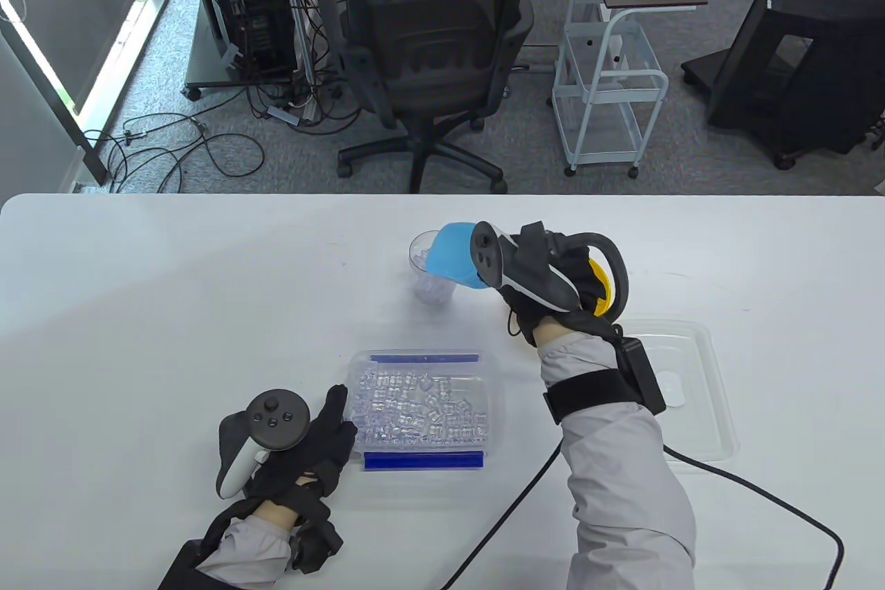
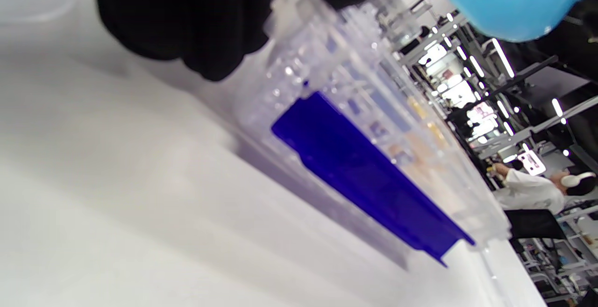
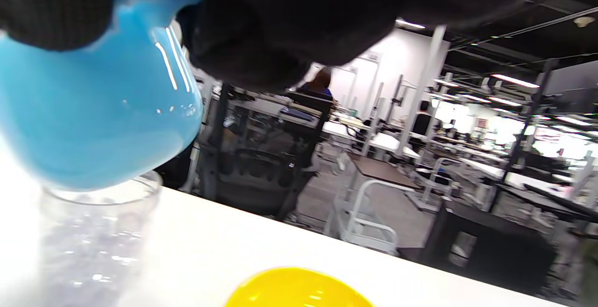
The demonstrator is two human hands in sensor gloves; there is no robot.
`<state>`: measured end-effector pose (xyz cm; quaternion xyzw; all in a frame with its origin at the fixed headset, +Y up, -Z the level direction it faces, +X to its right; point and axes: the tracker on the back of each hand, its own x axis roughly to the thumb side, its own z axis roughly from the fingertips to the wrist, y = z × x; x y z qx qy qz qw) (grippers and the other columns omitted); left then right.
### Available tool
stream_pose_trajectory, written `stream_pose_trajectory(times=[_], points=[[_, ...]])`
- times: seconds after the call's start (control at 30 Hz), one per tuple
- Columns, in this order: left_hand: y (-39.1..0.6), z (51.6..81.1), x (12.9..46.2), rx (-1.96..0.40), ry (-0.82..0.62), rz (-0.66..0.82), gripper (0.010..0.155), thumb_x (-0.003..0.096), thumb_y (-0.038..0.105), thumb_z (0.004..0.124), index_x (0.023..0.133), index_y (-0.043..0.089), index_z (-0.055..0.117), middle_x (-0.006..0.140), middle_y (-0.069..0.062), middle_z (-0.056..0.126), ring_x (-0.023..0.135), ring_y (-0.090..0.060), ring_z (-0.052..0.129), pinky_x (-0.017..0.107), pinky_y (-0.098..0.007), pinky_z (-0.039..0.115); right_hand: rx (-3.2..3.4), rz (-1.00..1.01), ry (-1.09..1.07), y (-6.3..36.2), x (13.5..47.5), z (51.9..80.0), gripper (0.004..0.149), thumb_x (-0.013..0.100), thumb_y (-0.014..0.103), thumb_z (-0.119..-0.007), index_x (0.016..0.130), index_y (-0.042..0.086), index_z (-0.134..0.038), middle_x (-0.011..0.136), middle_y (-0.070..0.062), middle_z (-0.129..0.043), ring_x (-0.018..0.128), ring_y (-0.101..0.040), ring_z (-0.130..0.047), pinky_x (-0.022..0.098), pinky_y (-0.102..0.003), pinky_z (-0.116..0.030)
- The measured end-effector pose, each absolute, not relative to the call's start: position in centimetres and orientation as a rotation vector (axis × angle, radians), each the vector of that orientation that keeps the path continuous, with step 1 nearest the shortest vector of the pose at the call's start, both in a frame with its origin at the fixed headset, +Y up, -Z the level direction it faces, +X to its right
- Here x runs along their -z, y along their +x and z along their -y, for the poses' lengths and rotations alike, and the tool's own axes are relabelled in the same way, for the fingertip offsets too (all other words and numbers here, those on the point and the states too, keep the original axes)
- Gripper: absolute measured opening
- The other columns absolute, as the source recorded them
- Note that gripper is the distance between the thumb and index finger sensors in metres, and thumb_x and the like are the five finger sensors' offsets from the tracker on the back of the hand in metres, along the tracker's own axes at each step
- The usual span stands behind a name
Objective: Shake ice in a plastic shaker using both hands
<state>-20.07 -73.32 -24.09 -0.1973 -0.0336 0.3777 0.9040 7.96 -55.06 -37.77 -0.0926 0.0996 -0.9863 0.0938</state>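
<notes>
A clear plastic shaker cup stands open on the white table with ice in it; it also shows in the right wrist view. My right hand holds a blue scoop tipped over the cup's rim, seen close in the right wrist view. A clear ice box with blue clips holds several ice cubes. My left hand rests against the box's left side, its fingers touching the wall.
A clear lid lies flat at the right, partly under my right forearm. A yellow object sits behind my right hand, also visible in the right wrist view. A black cable trails over the table. An office chair stands beyond the far edge.
</notes>
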Motion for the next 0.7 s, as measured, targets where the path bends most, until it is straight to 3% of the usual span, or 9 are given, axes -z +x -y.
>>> stream_pose_trajectory(times=[0.27, 0.53, 0.7], points=[[-20.1, 73.4, 24.0, -0.787, -0.41, 0.069, 0.062, 0.0703, 0.025, 0.059, 0.121, 0.002, 0.031, 0.108, -0.036, 0.07, 0.087, -0.046, 0.085, 0.061, -0.059, 0.079, 2.975, -0.225, -0.6, 8.8, 33.1, 57.0, 0.058, 0.039, 0.061, -0.081, 0.072, 0.014, -0.092, 0.045, -0.012, -0.1, 0.022, -0.019, -0.094, 0.021, -0.04, -0.085], [-20.1, 73.5, 24.0, -0.791, -0.409, 0.067, 0.063, 0.0703, 0.025, 0.059, 0.122, 0.005, 0.028, 0.108, -0.036, 0.069, 0.088, -0.046, 0.085, 0.061, -0.06, 0.078, 2.825, -0.074, -0.8, 9.5, 31.0, 59.6, 0.059, 0.037, 0.06, -0.083, 0.071, 0.013, -0.093, 0.044, -0.013, -0.1, 0.021, -0.02, -0.094, 0.02, -0.041, -0.084], [-20.0, 73.5, 24.0, -0.789, -0.408, 0.071, 0.061, 0.0703, 0.025, 0.059, 0.123, 0.02, 0.029, 0.109, -0.036, 0.069, 0.088, -0.047, 0.084, 0.061, -0.06, 0.078, 2.738, 0.003, -0.889, 9.3, 31.1, 60.3, 0.059, 0.036, 0.06, -0.084, 0.07, 0.013, -0.094, 0.044, -0.013, -0.1, 0.021, -0.021, -0.093, 0.02, -0.042, -0.084]])
